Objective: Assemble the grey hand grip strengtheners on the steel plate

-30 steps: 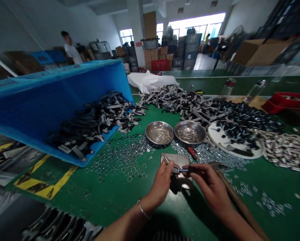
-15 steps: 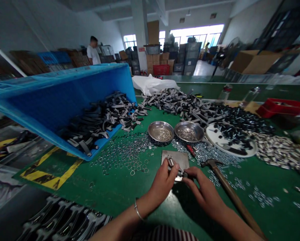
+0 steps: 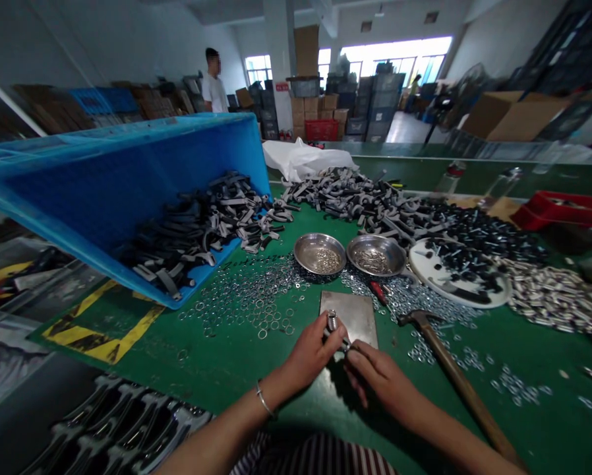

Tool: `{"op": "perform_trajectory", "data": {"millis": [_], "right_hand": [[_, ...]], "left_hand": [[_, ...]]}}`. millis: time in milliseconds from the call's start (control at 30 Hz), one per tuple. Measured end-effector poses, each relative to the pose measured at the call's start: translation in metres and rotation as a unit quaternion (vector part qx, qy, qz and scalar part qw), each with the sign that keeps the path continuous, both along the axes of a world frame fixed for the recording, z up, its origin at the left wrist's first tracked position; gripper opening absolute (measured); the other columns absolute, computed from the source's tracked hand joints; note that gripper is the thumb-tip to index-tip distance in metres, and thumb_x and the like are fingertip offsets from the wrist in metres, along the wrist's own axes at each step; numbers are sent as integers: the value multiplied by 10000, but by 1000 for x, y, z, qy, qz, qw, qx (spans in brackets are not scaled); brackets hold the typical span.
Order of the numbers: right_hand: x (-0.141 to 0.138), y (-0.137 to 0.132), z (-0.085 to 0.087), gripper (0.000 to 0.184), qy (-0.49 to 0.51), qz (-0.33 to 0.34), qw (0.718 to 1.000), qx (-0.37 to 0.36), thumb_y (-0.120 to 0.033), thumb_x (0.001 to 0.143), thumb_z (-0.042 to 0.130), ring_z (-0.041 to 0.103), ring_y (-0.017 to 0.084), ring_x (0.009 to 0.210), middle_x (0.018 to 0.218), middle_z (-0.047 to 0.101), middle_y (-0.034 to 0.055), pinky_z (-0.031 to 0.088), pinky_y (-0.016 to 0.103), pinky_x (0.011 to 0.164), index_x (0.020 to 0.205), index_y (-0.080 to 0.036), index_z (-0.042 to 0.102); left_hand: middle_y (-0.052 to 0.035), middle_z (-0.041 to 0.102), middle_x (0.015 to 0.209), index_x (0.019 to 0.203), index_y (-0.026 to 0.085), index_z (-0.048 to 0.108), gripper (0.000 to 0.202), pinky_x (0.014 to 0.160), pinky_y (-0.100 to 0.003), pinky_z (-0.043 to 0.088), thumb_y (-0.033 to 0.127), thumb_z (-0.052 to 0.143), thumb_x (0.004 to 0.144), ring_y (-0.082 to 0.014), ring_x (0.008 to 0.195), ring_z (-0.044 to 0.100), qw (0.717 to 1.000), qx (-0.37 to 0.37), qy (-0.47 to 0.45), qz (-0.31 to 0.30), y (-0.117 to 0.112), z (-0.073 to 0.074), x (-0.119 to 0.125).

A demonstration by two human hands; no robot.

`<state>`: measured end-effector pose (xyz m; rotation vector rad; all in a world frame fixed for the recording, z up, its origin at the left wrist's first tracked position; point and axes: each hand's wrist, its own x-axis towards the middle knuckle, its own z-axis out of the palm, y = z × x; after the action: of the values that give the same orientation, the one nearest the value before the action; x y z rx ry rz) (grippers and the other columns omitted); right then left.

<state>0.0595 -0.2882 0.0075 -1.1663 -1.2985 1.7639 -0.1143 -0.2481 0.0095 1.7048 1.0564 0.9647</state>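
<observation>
Between my hands is a small metal part with a coiled, spring-like silver end point(image 3: 332, 320); its lower portion is mostly covered by fingers. My left hand point(image 3: 312, 353) is closed around it, thumb on top. The fingers of my right hand point(image 3: 378, 376) pinch at its near end, where what they grip is hidden. Just beyond the hands lies a square metal plate point(image 3: 353, 313) on the green table point(image 3: 256, 369). A hammer point(image 3: 444, 363) with a wooden handle rests right of my right hand.
Left stands a tipped blue crate point(image 3: 128, 165) with grey and black handle-like parts. Two metal bowls point(image 3: 320, 272) point(image 3: 378, 272) hold small pieces. Loose rings point(image 3: 262, 316), a white plate point(image 3: 474, 298), silver cylinders point(image 3: 548, 290), a red tray point(image 3: 565, 208) and a red-handled tool point(image 3: 377, 291) lie around.
My right hand has moved left and closer to me, its fingers now curled against the part. The coiled end has tipped more upright in my left hand. The camera view has shifted slightly.
</observation>
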Motion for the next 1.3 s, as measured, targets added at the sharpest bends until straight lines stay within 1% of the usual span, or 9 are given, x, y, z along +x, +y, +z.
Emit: {"op": "perform_trajectory", "data": {"millis": [100, 233, 400, 533, 733, 867, 1033, 1167, 1300], "right_hand": [[-1, 1, -2, 201, 84, -79, 991, -69, -358, 822, 757, 577, 103, 629, 719, 666, -31, 485, 168, 586, 811, -177, 670], [-9, -7, -13, 647, 275, 23, 907, -317, -629, 981, 285, 320, 114, 258, 344, 460, -74, 385, 238, 311, 586, -212, 583], [-2, -2, -5, 681, -60, 64, 996, 0, -760, 907, 322, 535, 144, 419, 589, 655, 38, 426, 250, 446, 872, -161, 645], [3, 4, 3, 514, -284, -50, 924, 251, -687, 793, 634, 631, 225, 731, 859, 680, 94, 463, 314, 634, 927, -191, 614], [-6, -4, -10, 691, -24, 132, 989, -62, -720, 949, 110, 363, 104, 309, 505, 516, -33, 313, 229, 343, 868, -194, 551], [0, -3, -15, 438, -125, -15, 985, 119, -637, 881, 565, 514, 115, 521, 724, 629, 24, 383, 212, 456, 852, -200, 573], [3, -2, -18, 722, -62, 129, 989, -39, -702, 956, 63, 361, 109, 311, 482, 522, -23, 312, 236, 353, 803, -196, 554], [6, 2, -12, 497, -209, -32, 961, 176, -689, 855, 553, 583, 166, 638, 786, 651, 57, 436, 256, 552, 877, -195, 601], [8, 3, -18, 646, -120, 55, 989, 61, -681, 975, 165, 441, 135, 411, 512, 512, -18, 384, 258, 450, 754, -211, 548]], "left_hand": [[-24, 606, 826, 913, 190, 541, 233, 739, -275, 432, 399, 459, 974, -159, 759, 542, 1000, 0, -2, 23, -4, 1, 0], [-33, 611, 842, 928, 184, 560, 242, 742, -272, 431, 397, 457, 978, -157, 766, 559, 999, 26, -9, -38, -5, 6, -5], [-20, 587, 830, 913, 178, 552, 280, 747, -268, 433, 423, 439, 988, -151, 775, 550, 998, -39, -39, -4, -2, -6, -11], [-8, 574, 815, 907, 176, 551, 287, 720, -256, 430, 429, 440, 986, -143, 750, 527, 997, -59, -42, 33, -4, -15, -10], [-40, 611, 868, 923, 184, 567, 228, 761, -287, 435, 385, 472, 976, -162, 792, 550, 999, 29, 22, -28, -10, -9, -13], [-27, 591, 837, 919, 185, 545, 244, 746, -286, 440, 385, 428, 995, -158, 768, 542, 1000, -17, 12, 20, -8, -12, -8], [-74, 599, 1016, 970, 188, 549, 192, 919, -324, 444, 349, 448, 999, -191, 983, 563, 996, 62, -23, -55, -8, -10, -1], [-80, 584, 1057, 1064, 185, 548, 223, 944, -338, 450, 332, 385, 1022, -191, 1005, 561, 999, 13, -40, -17, -8, -10, 3], [-122, 519, 1259, 1051, 189, 552, 201, 1034, -378, 411, 321, 404, 1017, -215, 1160, 511, 998, 50, -23, -20, -7, -14, 6]]}}
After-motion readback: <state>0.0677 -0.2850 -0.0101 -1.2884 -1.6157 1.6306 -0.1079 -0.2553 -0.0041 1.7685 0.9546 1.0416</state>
